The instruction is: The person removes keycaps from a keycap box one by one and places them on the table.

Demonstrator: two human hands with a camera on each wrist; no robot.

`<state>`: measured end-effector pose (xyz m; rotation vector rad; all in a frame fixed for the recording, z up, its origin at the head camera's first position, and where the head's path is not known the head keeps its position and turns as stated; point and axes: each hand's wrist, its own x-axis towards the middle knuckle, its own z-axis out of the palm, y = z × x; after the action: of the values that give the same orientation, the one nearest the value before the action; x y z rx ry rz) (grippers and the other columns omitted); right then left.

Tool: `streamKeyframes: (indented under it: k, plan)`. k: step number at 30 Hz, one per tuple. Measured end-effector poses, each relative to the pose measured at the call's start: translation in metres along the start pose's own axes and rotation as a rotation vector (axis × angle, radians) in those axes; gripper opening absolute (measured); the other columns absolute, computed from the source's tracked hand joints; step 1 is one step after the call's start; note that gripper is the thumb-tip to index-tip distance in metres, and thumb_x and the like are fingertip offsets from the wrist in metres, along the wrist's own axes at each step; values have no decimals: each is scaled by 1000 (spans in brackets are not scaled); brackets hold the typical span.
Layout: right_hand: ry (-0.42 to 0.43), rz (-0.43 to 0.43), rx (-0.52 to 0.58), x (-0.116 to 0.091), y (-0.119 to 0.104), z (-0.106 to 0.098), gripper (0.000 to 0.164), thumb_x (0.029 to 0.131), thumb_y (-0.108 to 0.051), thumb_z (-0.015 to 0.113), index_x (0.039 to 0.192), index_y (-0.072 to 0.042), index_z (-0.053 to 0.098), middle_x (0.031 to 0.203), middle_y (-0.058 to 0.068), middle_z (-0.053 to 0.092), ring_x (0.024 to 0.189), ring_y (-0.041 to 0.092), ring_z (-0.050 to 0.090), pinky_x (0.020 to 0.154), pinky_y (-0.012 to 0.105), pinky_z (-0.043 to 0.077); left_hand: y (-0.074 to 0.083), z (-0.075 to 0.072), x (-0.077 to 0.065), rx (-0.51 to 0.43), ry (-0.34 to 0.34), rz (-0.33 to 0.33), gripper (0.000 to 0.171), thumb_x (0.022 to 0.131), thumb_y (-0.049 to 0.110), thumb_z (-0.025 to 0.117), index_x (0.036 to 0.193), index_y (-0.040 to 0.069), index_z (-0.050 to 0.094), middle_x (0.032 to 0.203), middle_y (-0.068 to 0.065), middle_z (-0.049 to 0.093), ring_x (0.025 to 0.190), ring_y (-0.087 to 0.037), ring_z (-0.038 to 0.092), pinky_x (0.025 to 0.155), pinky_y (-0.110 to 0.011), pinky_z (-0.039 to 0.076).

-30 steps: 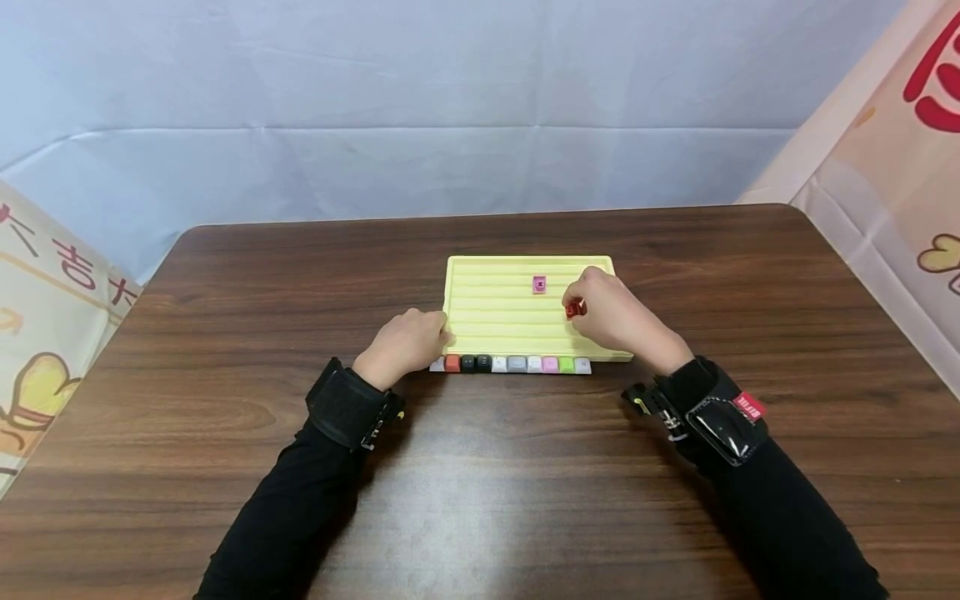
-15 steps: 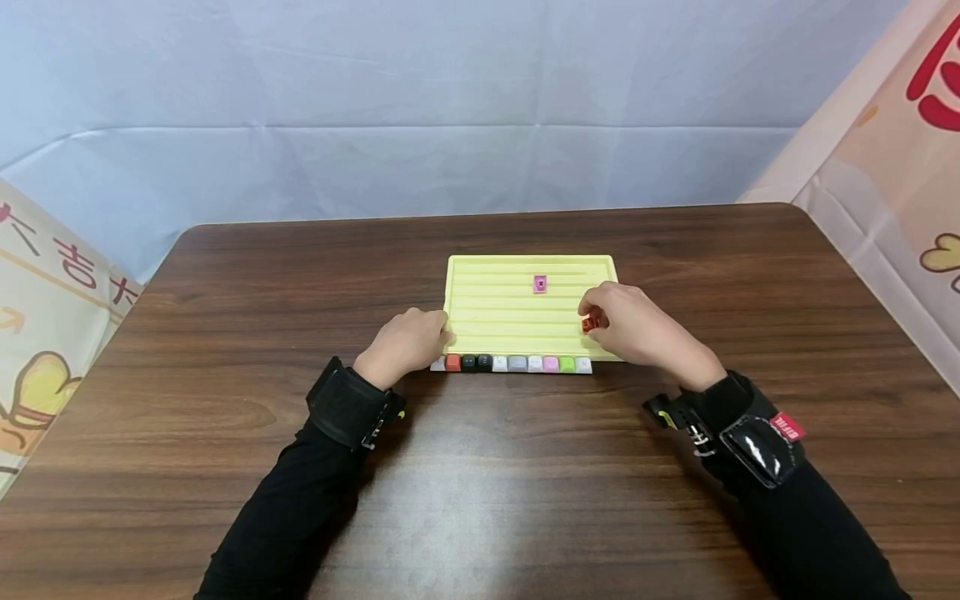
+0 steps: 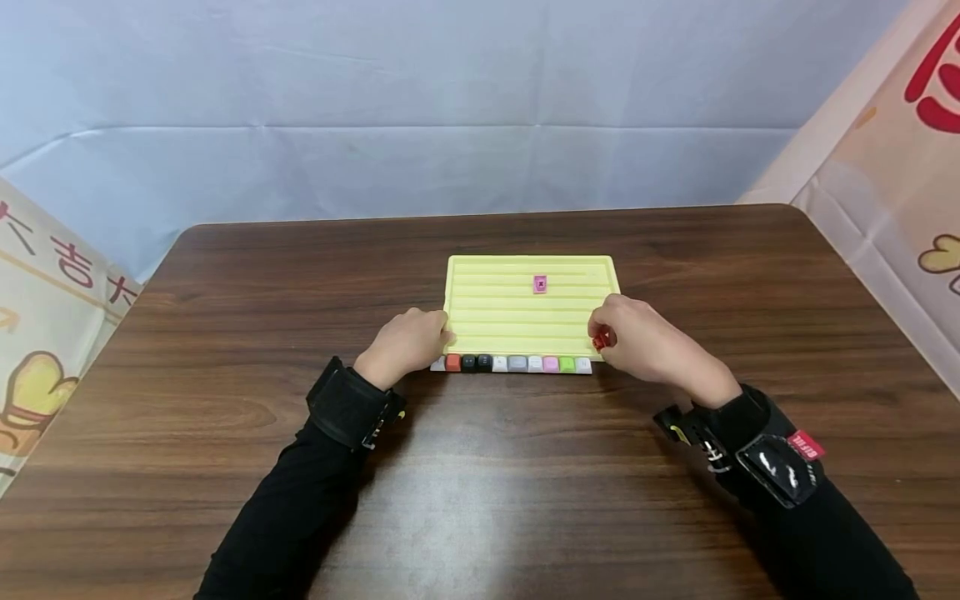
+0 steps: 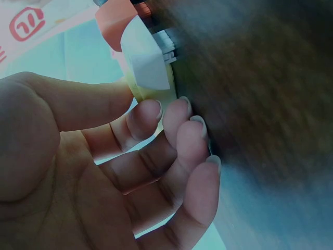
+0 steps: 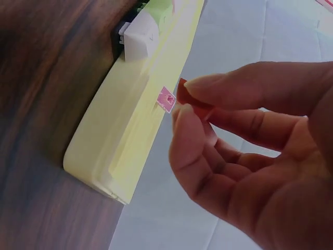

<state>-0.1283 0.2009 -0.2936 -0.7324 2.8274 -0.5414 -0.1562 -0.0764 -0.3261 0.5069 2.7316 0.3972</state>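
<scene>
A pale yellow ridged tray (image 3: 510,321) lies on the table. My left hand (image 3: 405,343) grips its left edge near the front corner; in the left wrist view the thumb meets the tray beside a white keycap (image 4: 145,60), with the fingertips against the other side. Over the tray's front right corner, my right hand (image 3: 637,340) pinches a dark red keycap (image 5: 183,94) between thumb and fingers, which partly cover it. A pink keycap (image 3: 540,284) lies underside up on the tray, toward the back.
Several keycaps in a row (image 3: 517,364) line the tray's front edge, in white, red, black, grey, pink and green. The brown wooden table (image 3: 315,275) reaches back to a pale hanging cloth (image 3: 420,108).
My right hand has moved right and toward me with the red keycap, from over the tray's right part to its front right corner. The left hand has stayed in place.
</scene>
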Motion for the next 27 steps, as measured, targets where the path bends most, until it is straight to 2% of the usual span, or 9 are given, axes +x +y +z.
streamKeyframes:
  k: [8,18,27]
  plan:
    - [-89,17,-19,-5,-3,5,11,77,12,59,79,0,60,77,8,45,65,20,42,57,30,37,2,0,-1,-8,1,-1,17,96,16,47,85,6,55,64,-5,46,50,-15,40,49,-25,31]
    - [-71,-11,-87,-11,-8,15,18,75,16,58,72,-1,59,74,7,44,60,18,42,52,26,36,2,0,0,-2,2,-5,17,97,16,47,86,5,55,65,-5,47,51,-15,41,49,-25,32]
    - [-14,-16,-148,-14,-9,24,16,75,19,57,78,3,57,73,9,46,57,16,41,50,25,34,2,0,0,-18,-9,-14,17,97,17,47,86,6,55,65,-5,47,51,-15,41,49,-25,32]
